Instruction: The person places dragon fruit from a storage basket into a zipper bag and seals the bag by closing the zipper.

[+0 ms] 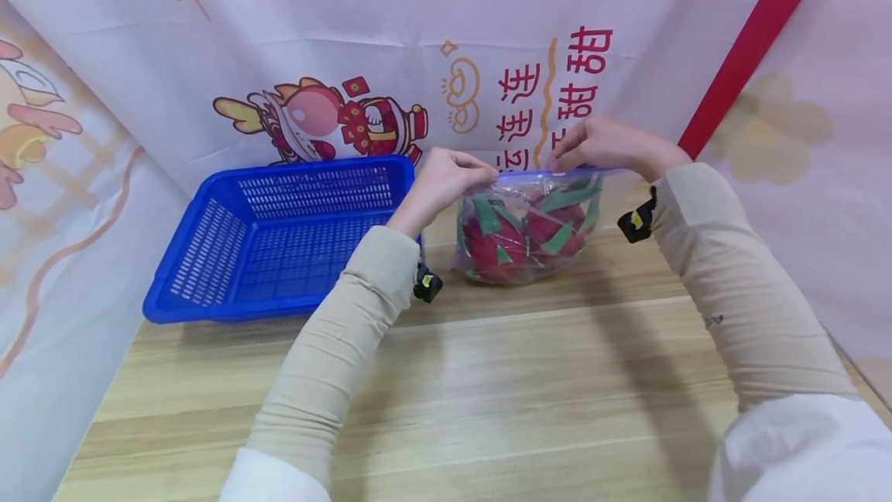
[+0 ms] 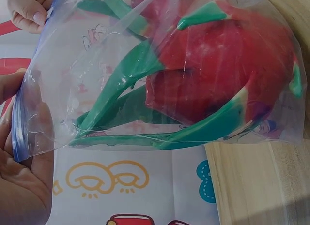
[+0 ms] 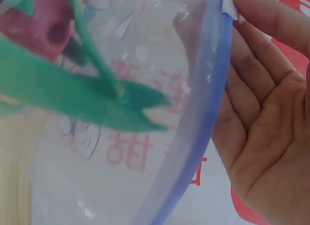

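A clear zip bag [image 1: 516, 269] stands on the table, holding dragon fruits [image 2: 218, 65] with red skin and green scales. Its blue-purple zip edge [image 3: 206, 109] runs along the top. My left hand [image 1: 444, 180] pinches the top edge at the left corner, thumb on one side and fingers behind the film. At the upper edge further right, my right hand [image 1: 609, 144] pinches a small white slider [image 3: 229, 6] between thumb and index finger. The other right fingers lie behind the bag in the right wrist view.
A blue plastic basket [image 1: 244, 310] with slotted walls stands left of the bag, beside my left forearm. The wooden table [image 1: 502, 386] stretches toward me. A printed white cloth [image 1: 334, 29] with red characters hangs directly behind the bag and basket.
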Action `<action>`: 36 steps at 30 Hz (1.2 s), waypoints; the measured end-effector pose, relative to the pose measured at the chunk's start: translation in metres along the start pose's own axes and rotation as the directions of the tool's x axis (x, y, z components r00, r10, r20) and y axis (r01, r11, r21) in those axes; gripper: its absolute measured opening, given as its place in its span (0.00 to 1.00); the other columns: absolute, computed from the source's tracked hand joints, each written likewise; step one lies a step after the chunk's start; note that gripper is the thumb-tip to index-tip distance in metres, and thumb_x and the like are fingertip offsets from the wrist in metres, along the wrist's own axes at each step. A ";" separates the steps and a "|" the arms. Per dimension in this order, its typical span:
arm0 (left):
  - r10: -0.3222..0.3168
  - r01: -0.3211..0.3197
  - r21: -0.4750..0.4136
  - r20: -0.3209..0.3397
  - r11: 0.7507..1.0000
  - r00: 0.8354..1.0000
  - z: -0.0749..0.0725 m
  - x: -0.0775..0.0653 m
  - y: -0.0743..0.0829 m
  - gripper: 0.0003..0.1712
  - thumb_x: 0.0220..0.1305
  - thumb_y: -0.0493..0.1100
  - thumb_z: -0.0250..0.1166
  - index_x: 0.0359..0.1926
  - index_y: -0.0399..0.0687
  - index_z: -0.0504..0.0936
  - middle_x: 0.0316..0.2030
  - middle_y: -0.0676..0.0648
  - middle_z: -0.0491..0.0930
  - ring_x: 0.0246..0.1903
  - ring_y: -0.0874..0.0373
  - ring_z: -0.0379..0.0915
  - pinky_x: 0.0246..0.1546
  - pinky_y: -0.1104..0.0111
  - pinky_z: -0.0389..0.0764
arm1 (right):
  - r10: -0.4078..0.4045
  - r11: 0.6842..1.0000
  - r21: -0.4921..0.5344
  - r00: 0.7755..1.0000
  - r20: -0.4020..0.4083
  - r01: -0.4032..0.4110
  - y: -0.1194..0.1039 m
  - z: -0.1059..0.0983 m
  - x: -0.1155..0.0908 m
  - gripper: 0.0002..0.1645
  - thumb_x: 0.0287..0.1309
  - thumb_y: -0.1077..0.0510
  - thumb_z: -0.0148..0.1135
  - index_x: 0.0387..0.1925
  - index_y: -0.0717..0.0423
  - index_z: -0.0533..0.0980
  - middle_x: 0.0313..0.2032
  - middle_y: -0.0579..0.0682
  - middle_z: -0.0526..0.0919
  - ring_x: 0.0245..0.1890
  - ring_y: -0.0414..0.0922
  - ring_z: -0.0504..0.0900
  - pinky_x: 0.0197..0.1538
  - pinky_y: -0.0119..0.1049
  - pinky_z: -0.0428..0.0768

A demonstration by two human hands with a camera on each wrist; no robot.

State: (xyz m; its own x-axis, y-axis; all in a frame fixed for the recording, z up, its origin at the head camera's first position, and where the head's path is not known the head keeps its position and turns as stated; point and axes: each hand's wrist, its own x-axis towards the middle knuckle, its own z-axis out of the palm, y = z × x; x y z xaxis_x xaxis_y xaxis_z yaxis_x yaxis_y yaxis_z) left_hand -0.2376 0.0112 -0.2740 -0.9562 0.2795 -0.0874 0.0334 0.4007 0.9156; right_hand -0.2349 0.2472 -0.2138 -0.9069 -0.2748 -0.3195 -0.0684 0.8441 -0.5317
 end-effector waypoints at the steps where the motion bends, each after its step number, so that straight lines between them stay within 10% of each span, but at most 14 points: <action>1: -0.001 0.001 0.002 -0.001 1.000 1.000 0.000 0.000 0.000 0.12 0.58 0.48 0.68 0.39 0.46 0.88 0.48 0.49 0.84 0.43 0.59 0.79 0.46 0.67 0.79 | -0.003 1.000 0.001 1.000 0.000 0.003 0.001 -0.001 0.000 0.24 0.61 0.49 0.59 0.55 0.58 0.77 0.51 0.57 0.83 0.50 0.50 0.78 0.57 0.51 0.71; 36: -0.029 0.022 -0.115 -0.062 0.993 0.998 -0.004 0.000 -0.008 0.12 0.59 0.44 0.67 0.41 0.42 0.87 0.42 0.43 0.86 0.35 0.63 0.81 0.44 0.71 0.82 | -0.043 0.996 0.077 0.994 -0.098 0.051 0.030 -0.006 -0.010 0.24 0.62 0.49 0.60 0.56 0.57 0.77 0.59 0.60 0.77 0.60 0.54 0.72 0.67 0.59 0.64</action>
State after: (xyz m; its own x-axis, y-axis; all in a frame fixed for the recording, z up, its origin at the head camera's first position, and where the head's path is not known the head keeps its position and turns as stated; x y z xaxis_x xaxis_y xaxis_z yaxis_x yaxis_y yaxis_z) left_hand -0.2387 0.0048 -0.2798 -0.9729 0.2133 -0.0897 -0.0212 0.3036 0.9526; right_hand -0.2308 0.2780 -0.2221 -0.9395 -0.2643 -0.2180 -0.0819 0.7912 -0.6061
